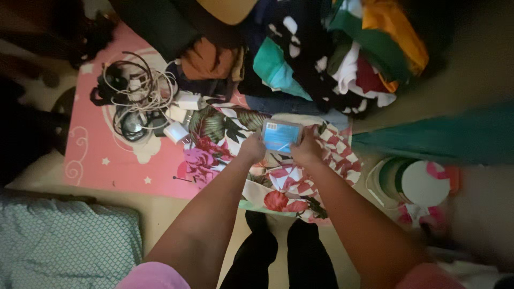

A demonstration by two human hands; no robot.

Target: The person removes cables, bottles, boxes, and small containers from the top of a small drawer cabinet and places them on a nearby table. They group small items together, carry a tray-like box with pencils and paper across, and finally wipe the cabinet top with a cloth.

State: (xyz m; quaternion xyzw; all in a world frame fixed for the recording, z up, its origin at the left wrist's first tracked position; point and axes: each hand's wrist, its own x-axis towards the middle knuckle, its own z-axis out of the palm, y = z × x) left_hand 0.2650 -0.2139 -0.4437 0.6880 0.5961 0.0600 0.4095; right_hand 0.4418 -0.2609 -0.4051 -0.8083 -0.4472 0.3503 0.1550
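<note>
Hands meet over a floral cloth (225, 134): the left hand (251, 148) and right hand (307, 150) each have fingers closed on an end of a small blue packet (280, 136), held just above the cloth. Tangled cables and chargers (140, 101) lie on a pink mat (107, 155) nearby; heaped clothes (332, 59) sit beyond.

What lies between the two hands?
In the head view, a small blue packet sits between the left hand and right hand, gripped by both at its ends above the floral cloth.
</note>
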